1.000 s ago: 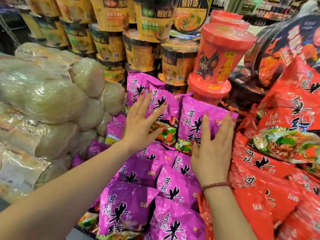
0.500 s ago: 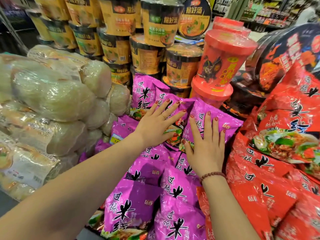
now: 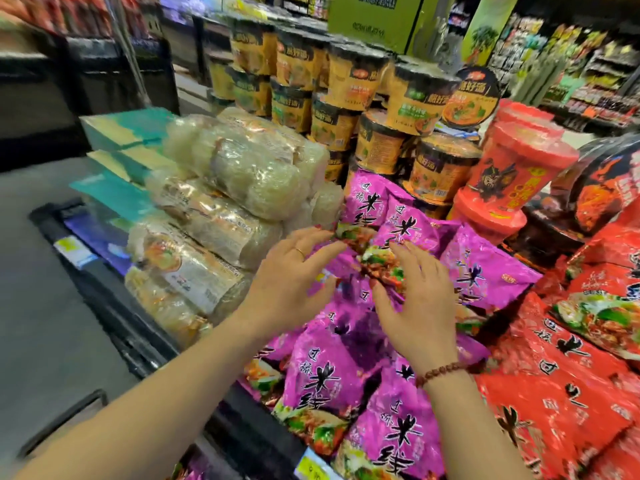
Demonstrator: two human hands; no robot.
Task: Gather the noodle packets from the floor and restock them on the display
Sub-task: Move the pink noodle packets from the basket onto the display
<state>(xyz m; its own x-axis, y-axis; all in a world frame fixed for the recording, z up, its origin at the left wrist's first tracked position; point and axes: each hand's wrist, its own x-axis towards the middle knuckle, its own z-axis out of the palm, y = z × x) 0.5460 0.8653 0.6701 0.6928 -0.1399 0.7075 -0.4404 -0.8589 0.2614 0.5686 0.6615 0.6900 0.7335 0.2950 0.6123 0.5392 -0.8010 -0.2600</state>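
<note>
L hand (image 3: 287,275) & R hand (image 3: 419,306) are both over the purple packets (image 3: 485,268) piled on the display (image 3: 114,299). L fingers (image 3: 322,233) straight, loosely spread, tips touching the bottom edge of an upright packet (image 3: 367,206) at the back of the pile; ring (image 3: 299,251) on one. R fingers (image 3: 412,251) spread, slightly bent, lying on a packet just right of the L tips. Neither hand seems to pinch anything, tho blur hides exact contact. Clear bags (image 3: 249,174) just left of L fingers, red packets (image 3: 561,344) right of R fingers, yellow cups (image 3: 412,95) & red cups (image 3: 509,178) beyond the fingertips. Bracelet (image 3: 443,370) on R wrist
</note>
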